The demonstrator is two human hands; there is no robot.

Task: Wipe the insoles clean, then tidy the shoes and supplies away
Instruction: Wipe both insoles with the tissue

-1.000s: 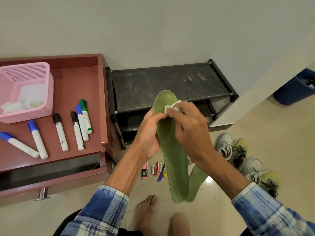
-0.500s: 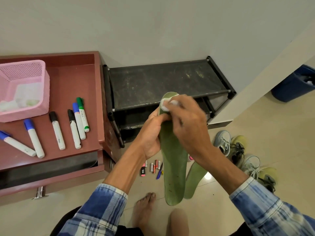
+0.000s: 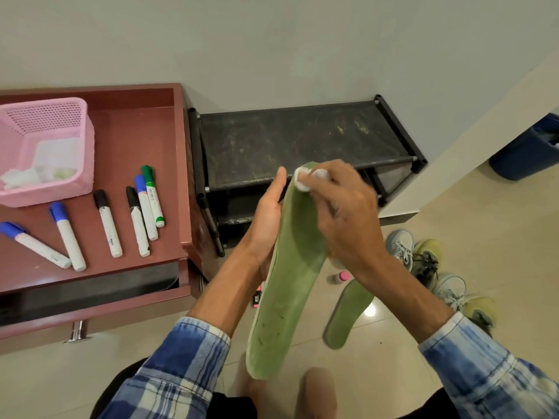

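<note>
Above the floor (image 3: 499, 237), left hand (image 3: 266, 219) holding insole (image 3: 290, 282), right hand (image 3: 348, 219) pinching wipe (image 3: 302, 181)

Right hand (image 3: 348, 216) slid wipe (image 3: 302, 181) up to insole (image 3: 290, 282) toe.

so the reddish-brown wooden cabinet top (image 3: 145, 137) has a pink perforated plastic basket (image 3: 77, 179) at its back left, and six white marker pens (image 3: 108, 228) spread out in front of it, caps blue, black and green; right beside it there's a black metal-framed shoe rack (image 3: 302, 140), top shelf pretty dusty; the glossy beige tiled floor (image 3: 490, 237) has a green foam insole (image 3: 341, 322) lying flat, a small pink-capped bottle (image 3: 341, 277) near it, two grey-and-yellow lace-up sneakers (image 3: 423, 258) off to the right, and a dark blue bin (image 3: 526, 155) further back
</note>
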